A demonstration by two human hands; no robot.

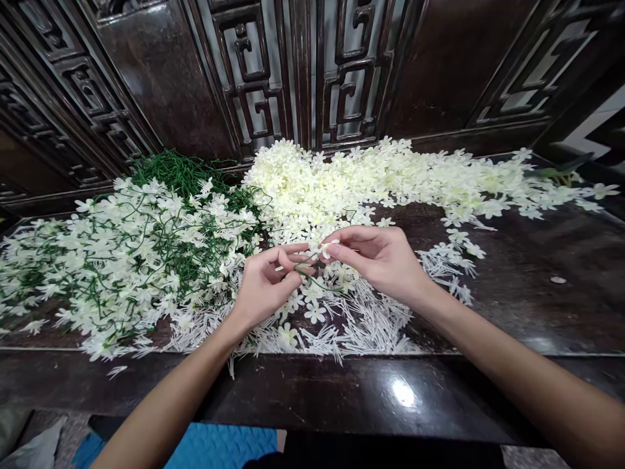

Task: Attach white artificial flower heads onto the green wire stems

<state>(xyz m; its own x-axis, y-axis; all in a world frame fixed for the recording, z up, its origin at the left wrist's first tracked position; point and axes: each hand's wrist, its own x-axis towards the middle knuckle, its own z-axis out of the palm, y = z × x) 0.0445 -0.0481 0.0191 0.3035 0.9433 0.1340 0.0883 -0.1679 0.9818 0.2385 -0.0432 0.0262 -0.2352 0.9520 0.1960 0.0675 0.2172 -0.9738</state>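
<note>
The dark wooden bench (pixel 547 286) bore heaped white blossoms (pixel 303 189); above it, the left hand (pixel 267 281) pinched a green stem (pixel 317 281), while the right hand's (pixel 381 259) fingertips gripped a small white flower (pixel 329 249)

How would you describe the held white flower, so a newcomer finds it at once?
Find the dark wooden bench with white flowers spread along it. Over their middle, the left hand nearly meets the right hand, whose fingers pinch the flower. Unlike its neighbours, it is held above the heap.
</note>
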